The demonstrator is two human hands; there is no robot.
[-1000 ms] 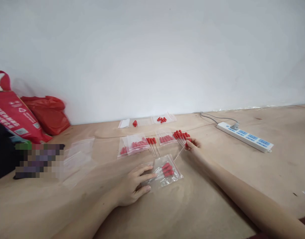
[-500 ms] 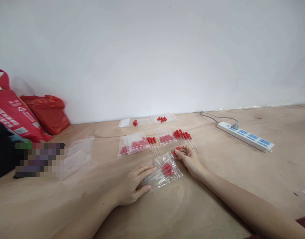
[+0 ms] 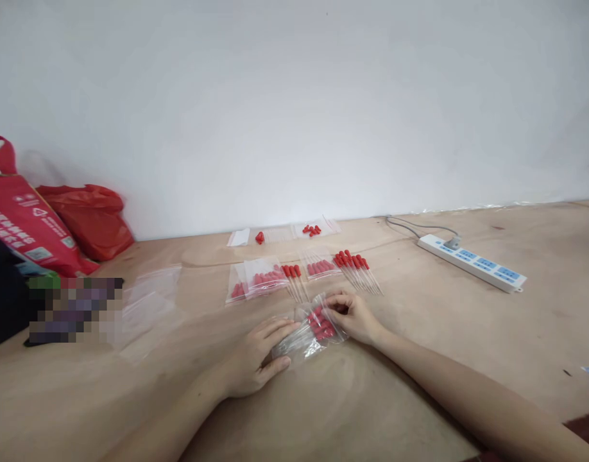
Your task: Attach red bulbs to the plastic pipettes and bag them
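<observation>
A clear zip bag (image 3: pixel 312 350) lies on the table before me, holding several glass droppers with red rubber bulbs (image 3: pixel 322 328). My left hand (image 3: pixel 258 356) grips the bag's left end, its fingers over the glass stems and its thumb along the lower edge. At the bag's right end, the bent fingers of my right hand (image 3: pixel 352 316) are closed on the bulb end of the uppermost dropper (image 3: pixel 316 312), partly hidden by them. Just behind the bag are loose droppers (image 3: pixel 292 273), and more loose droppers (image 3: pixel 357 263) lie beyond my right hand.
Filled bags (image 3: pixel 263 279) and another bag of droppers (image 3: pixel 319 263) lie behind my hands. Farther back are loose red bulbs (image 3: pixel 312 230). Flat plastic bags (image 3: pixel 150 308) lie left. A power strip (image 3: pixel 472 262) stands right; red bags (image 3: pixel 90 218) stand far left.
My right hand has moved left and slightly down, bringing the red-bulbed dropper into the bag beside the others. My left hand has stayed on the bag.
</observation>
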